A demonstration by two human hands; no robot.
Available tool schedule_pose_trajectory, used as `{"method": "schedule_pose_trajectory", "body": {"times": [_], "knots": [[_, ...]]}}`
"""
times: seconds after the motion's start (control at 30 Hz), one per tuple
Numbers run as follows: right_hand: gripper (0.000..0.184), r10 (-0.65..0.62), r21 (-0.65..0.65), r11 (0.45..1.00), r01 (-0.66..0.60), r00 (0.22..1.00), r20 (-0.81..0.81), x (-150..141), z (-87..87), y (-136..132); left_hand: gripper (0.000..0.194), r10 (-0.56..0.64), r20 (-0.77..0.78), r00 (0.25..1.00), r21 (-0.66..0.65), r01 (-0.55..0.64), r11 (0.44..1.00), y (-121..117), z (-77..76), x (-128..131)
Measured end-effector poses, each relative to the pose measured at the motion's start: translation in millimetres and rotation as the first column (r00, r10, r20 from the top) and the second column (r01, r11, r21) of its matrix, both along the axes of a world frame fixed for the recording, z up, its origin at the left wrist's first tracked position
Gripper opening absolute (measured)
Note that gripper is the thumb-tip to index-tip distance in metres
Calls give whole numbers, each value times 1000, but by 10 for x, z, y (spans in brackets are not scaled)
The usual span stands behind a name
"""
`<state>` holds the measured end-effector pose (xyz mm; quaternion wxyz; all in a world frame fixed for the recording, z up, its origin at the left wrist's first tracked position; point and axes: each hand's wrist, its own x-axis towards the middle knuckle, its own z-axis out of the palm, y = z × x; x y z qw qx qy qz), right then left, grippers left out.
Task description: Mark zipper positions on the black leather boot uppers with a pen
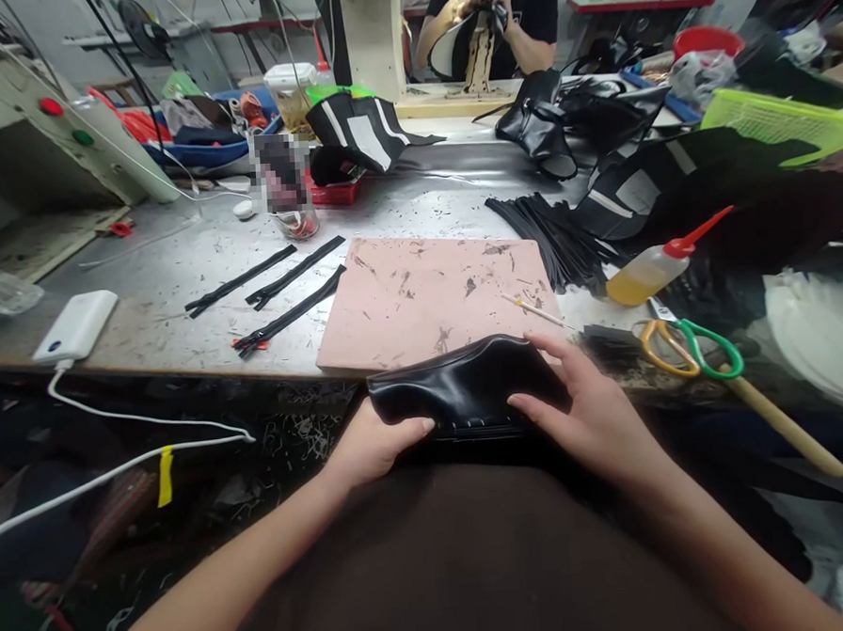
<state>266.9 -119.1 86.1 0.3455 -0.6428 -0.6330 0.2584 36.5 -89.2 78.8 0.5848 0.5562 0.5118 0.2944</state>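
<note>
Could lose the black leather piece (471, 388) at left, from a loose pinch by the left hand (372, 447), with thumb in front and fingers hidden behind. Could snag it on the pink board (431, 291) if pushed forward. Could crease it at right by pressing unevenly with the right hand (596, 405), closed on that end with thumb and forefinger parted. Held by the front of the counter (416, 207); looks glossy, bulging, with short pale marks along the lower edge.
</note>
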Motion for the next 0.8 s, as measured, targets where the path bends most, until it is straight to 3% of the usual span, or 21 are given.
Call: {"method": "schedule_pose_trajectory", "body": {"times": [0.8], "knots": [[50, 20, -4, 1000, -20, 1000, 12, 8, -32, 21, 39, 58, -77, 995, -1, -58, 998, -8, 81, 58]]}}
